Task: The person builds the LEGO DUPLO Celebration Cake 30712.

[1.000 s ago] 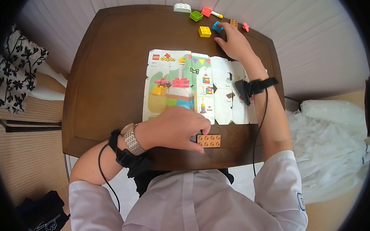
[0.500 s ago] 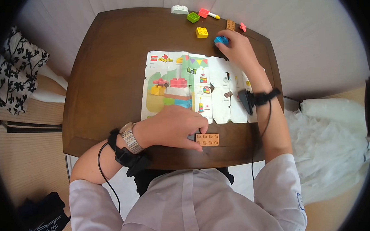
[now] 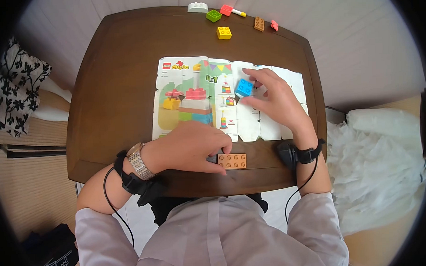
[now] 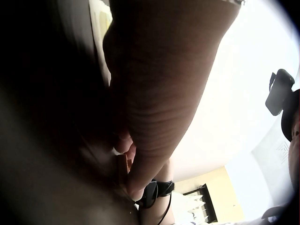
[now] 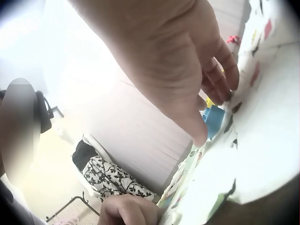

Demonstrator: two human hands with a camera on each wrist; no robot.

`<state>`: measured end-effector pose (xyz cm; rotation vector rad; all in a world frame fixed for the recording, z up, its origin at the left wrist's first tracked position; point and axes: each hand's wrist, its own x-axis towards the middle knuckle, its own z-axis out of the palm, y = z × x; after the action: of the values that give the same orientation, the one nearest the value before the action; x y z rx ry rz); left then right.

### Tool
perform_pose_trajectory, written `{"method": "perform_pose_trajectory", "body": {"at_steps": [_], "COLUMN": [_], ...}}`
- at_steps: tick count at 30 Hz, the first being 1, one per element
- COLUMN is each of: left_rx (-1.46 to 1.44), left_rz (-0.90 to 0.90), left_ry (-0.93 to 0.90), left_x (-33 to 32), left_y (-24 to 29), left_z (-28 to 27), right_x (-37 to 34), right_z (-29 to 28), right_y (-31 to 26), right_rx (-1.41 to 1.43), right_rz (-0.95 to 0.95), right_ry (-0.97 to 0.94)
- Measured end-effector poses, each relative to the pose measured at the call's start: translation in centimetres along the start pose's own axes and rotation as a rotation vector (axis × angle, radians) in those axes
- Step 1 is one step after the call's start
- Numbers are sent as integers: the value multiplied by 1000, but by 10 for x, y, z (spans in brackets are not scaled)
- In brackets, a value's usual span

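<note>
A tan-brown brick (image 3: 232,161) with two rows of studs lies near the table's front edge, a dark grey piece at its left end. My left hand (image 3: 187,148) pinches that end between thumb and forefinger. Over the instruction sheet (image 3: 188,94), a blue brick (image 3: 244,87) sits between the spread thumb and fingers of my right hand (image 3: 277,100). In the right wrist view the blue brick (image 5: 214,122) rests against the paper, the thumb close beside it and the other fingers standing off.
Along the far edge are a white arched brick (image 3: 198,8), a green brick (image 3: 213,15), a coral brick (image 3: 226,10), a white stick with yellow tip (image 3: 239,13), another brown brick (image 3: 259,24) and a small coral piece (image 3: 274,25). A yellow brick (image 3: 224,33) stands nearer.
My right hand has brought the blue brick from the far part of the table toward me onto the sheet, and its fingers have spread. The left hand keeps its pinch.
</note>
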<state>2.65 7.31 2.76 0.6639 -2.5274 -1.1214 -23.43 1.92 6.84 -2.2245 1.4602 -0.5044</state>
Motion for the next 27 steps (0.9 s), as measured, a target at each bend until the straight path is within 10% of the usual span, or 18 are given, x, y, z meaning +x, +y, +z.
{"method": "perform_pose_trajectory", "body": {"at_steps": [27], "left_rx": [28], "left_rz": [-35], "left_ry": [4], "left_x": [-1], "left_y": [1], "left_z": [4], "right_x": [3], "right_z": [9], "right_y": [8], "right_rx": [46], "right_rz": [-17], "right_ry": [140]}}
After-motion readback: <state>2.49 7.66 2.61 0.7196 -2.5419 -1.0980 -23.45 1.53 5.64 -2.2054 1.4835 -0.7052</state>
